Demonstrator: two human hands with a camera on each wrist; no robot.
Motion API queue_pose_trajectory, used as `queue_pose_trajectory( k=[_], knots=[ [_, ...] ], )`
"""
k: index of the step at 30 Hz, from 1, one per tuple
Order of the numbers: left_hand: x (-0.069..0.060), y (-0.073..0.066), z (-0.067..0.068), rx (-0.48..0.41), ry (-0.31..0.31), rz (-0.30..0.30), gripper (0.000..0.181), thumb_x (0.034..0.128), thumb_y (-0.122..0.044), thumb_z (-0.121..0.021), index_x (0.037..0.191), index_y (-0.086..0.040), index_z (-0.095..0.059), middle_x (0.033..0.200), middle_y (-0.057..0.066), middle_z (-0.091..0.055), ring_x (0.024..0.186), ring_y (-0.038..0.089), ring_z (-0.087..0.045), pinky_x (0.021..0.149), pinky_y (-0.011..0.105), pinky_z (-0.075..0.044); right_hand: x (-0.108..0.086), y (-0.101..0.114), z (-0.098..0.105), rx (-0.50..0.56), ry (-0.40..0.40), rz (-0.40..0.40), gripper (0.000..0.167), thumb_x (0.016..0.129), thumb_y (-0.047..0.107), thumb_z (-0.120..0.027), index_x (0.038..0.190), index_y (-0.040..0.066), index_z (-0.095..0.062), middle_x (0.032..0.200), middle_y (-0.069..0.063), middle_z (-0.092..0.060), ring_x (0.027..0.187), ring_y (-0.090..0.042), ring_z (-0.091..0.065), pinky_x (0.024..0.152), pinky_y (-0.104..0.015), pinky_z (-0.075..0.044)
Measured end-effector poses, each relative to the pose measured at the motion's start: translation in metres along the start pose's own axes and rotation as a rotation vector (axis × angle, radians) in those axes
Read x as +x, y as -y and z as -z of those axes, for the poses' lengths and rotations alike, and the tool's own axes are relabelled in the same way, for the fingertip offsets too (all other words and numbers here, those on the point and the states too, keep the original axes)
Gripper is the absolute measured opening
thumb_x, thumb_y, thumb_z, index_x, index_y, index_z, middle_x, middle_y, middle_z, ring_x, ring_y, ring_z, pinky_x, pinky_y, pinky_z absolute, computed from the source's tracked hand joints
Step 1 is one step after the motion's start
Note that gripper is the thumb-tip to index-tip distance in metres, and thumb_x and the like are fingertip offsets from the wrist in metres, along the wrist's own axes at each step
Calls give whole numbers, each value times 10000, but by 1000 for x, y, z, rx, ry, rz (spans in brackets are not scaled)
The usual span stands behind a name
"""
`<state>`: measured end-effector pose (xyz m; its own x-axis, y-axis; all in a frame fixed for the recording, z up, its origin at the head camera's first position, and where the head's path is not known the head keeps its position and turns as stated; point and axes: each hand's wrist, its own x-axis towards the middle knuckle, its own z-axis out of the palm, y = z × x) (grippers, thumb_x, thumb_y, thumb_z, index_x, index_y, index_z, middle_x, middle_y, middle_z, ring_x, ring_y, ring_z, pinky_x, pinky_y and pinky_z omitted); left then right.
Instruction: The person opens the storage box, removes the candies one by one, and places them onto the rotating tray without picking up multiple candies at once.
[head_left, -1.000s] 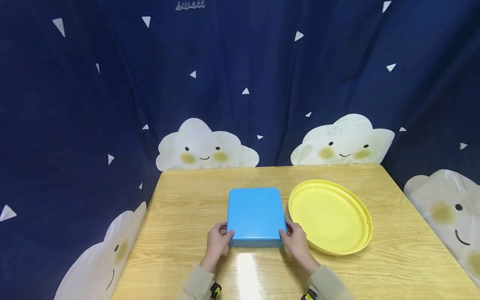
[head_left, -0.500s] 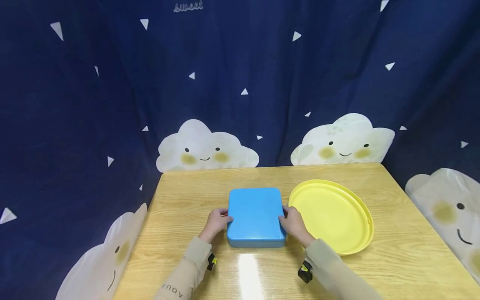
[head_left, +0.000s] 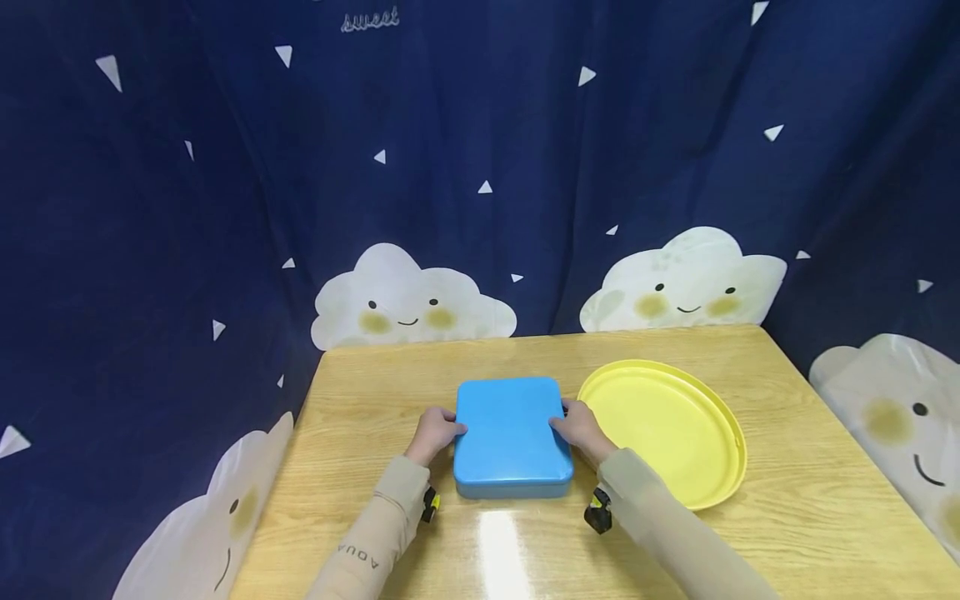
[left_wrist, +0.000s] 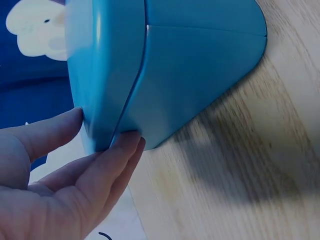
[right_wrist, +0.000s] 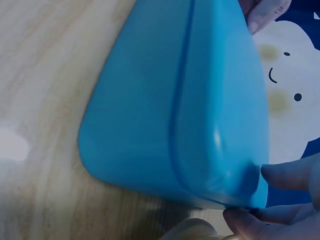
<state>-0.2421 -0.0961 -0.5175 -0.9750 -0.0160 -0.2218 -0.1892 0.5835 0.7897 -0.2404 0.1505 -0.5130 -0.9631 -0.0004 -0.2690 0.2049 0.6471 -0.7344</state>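
A blue rectangular lidded box (head_left: 512,429) lies flat on the table, and a seam runs round its side under the lid. My left hand (head_left: 435,433) grips its left side. In the left wrist view the thumb of that hand (left_wrist: 75,180) presses the lid's top edge, with the fingertips against the side near the seam. On the opposite side my right hand (head_left: 582,428) grips the box with its thumb on top. The right wrist view shows that hand (right_wrist: 287,200) at a rounded corner, fingers under the lid's edge. The inside of the box is hidden.
A round yellow tray-like piece (head_left: 663,437) with a raised rim stands close to the box on the right, near my right hand. Wooden tabletop (head_left: 360,383) surrounds both. A dark blue curtain (head_left: 450,167) with printed clouds hangs behind the table and along its sides.
Both hands have slid away from me along the box's sides, from its near corners to farther up. The box and the yellow piece stay in place.
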Motion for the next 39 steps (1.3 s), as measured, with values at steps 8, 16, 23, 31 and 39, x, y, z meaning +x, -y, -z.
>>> queue_pose_trajectory(
  k=[8,16,23,31,39],
  knots=[
    [-5,-5,-1,-72,-38,38,319,797,-16,-659,1061,154,-603,1010,256,-623,873,302,-622,724,374,-532,4,1,0,58,-5,-35,495,862,23,-542,1291,-162,-381,1250,-332,-458,1142,-429,-468,930,-502,-420],
    [-4,-4,-1,-207,-30,101,324,782,37,-660,1082,146,-603,1035,261,-627,885,295,-638,744,371,-536,2,4,3,83,16,-85,543,844,-24,-551,1333,-129,-342,1303,-311,-416,1188,-407,-428,986,-507,-365],
    [-4,0,-1,-307,-12,137,348,787,63,-646,1118,148,-579,1056,282,-613,898,317,-642,736,380,-544,3,3,3,79,15,-105,566,846,-26,-553,1349,-126,-314,1294,-307,-424,1183,-400,-436,977,-489,-383],
    [-6,3,-1,-356,-2,149,332,809,62,-627,1131,127,-584,1094,286,-596,955,329,-624,793,401,-526,5,1,1,112,4,-116,574,839,-19,-567,1355,-93,-329,1274,-276,-454,1167,-384,-456,969,-483,-395],
    [-7,9,-1,-476,19,134,342,816,67,-613,1152,121,-574,1130,297,-574,1005,342,-600,840,405,-504,1,3,5,148,-4,-90,527,842,-13,-588,1319,-64,-368,1195,-258,-491,1083,-357,-512,910,-463,-446]
  ],
)
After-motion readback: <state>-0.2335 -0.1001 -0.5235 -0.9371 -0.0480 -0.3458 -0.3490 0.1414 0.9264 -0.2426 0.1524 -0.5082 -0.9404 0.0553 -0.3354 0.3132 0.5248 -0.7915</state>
